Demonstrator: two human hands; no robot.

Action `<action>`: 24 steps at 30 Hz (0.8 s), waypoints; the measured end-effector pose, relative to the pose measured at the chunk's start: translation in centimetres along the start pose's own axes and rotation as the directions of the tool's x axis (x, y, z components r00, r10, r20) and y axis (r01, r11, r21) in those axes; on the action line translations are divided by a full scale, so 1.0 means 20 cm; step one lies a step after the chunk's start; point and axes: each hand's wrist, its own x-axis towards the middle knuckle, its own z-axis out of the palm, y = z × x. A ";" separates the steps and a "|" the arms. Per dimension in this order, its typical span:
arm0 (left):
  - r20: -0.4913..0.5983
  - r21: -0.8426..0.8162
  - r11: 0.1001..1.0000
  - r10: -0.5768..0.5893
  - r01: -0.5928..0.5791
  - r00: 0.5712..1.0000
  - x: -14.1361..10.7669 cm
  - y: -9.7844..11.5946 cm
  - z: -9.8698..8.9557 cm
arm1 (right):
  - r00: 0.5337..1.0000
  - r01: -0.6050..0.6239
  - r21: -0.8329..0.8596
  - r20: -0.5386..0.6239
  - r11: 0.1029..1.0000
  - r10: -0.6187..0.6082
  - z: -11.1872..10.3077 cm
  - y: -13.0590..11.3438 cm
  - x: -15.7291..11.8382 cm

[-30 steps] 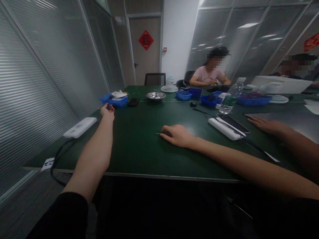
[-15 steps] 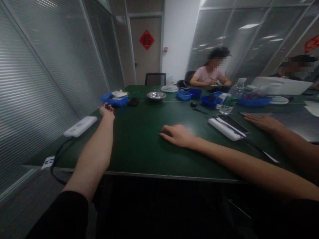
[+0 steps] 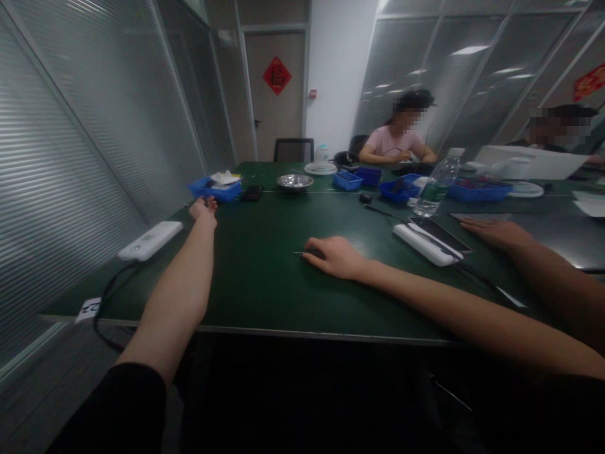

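Observation:
My left hand [image 3: 203, 209] is stretched out to the far left of the table, just in front of a blue plastic basket [image 3: 215, 191] with white tissue [image 3: 224, 179] in it. Its fingers are curled together, and a small dark thing between them is too unclear to name. Low over the middle of the green table [image 3: 265, 284], my right hand [image 3: 335, 257] pinches a thin, pale, needle-like rod [image 3: 297, 253] between thumb and forefinger. The rod points left. Behind it, farther back, stands a round metal bowl [image 3: 295, 183].
White power strips lie at left [image 3: 150, 240] and right [image 3: 428, 244]. A plastic bottle [image 3: 437, 186] and a phone [image 3: 439, 233] are by the right one. Another person's hand [image 3: 496, 233] rests at the right. Blue baskets [image 3: 348, 181] stand farther back, near a seated person.
The whole view has shifted very slightly left. My left hand's fingers have moved a little; my right hand keeps its place with the rod.

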 end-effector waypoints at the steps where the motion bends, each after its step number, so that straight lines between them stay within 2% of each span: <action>1: 0.004 0.003 1.000 -0.004 0.004 1.000 0.00 0.00 0.00 | 1.000 -0.002 0.001 0.003 1.000 0.002 0.00 0.00 0.00; 17: 0.062 0.023 1.000 -0.012 0.010 0.998 -0.01 0.02 -0.02 | 1.000 0.005 0.036 0.009 0.999 -0.006 -0.02 -0.01 0.00; 24: 0.051 -0.002 1.000 -0.030 0.030 0.998 -0.01 0.04 -0.03 | 1.000 0.021 0.022 -0.011 1.000 -0.021 -0.01 0.00 0.00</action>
